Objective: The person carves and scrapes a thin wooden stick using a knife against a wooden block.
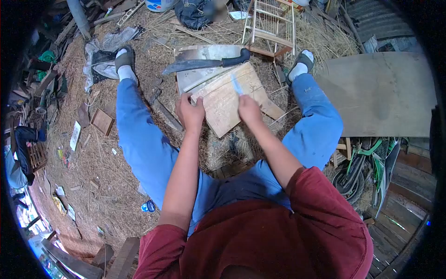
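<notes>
A pale wooden board point(227, 107) lies tilted between my knees, on top of other flat pieces. My left hand point(189, 112) is closed at the board's left corner, fingers and thumb pressed against its edge. Over the right part of the board, my right hand point(249, 110) is wrapped round a thin, pale blue blade-like tool point(236, 83), blurred and pointing away from me. A thin light strip point(200, 82) runs along the board's far left edge. Just beyond lies a machete point(200, 65) with a dark handle, resting on a greyish panel point(182, 83).
A hammer point(165, 110) lies left of the board. Beyond my right foot stands a small wooden frame with rungs point(274, 29). A large flat sheet point(381, 93) is at the right, above a green bicycle-like thing point(367, 160). Straw and scraps cover the ground.
</notes>
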A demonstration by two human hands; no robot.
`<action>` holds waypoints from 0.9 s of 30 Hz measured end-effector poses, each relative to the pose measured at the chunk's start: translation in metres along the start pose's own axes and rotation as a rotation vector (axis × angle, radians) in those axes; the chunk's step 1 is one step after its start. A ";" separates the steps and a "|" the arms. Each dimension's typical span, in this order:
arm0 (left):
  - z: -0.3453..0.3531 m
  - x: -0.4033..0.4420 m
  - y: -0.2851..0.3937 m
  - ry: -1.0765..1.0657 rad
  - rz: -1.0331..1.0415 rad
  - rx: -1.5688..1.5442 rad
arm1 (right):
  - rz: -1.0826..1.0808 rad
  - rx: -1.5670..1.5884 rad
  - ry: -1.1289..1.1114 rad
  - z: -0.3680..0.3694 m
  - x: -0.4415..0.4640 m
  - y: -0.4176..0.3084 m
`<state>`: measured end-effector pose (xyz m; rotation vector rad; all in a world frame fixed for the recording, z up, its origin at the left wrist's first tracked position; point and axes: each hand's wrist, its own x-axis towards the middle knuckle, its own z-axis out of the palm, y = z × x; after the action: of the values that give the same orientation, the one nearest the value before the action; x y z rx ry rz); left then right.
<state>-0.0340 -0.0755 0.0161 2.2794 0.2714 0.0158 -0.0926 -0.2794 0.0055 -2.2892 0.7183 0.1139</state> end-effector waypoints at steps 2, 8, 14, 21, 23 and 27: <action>0.005 0.005 -0.006 -0.002 0.003 0.011 | -0.099 -0.006 -0.108 0.007 -0.023 -0.016; -0.002 0.003 0.000 -0.040 -0.036 0.073 | -0.027 -0.043 0.015 -0.008 0.011 0.008; -0.001 0.008 -0.001 -0.007 -0.034 0.125 | -0.142 -0.082 -0.221 0.005 -0.032 -0.020; 0.004 0.015 -0.020 -0.026 0.046 0.053 | 0.066 -0.036 0.042 -0.051 0.049 0.041; 0.004 0.021 -0.027 -0.058 0.062 0.033 | 0.106 -0.048 0.118 -0.078 0.073 0.054; -0.019 0.022 -0.028 -0.117 0.178 0.098 | 0.121 0.034 0.186 -0.112 0.076 0.053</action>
<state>-0.0199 -0.0396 0.0062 2.3848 0.0077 -0.0389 -0.0705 -0.4200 0.0344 -2.2432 0.9473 -0.0554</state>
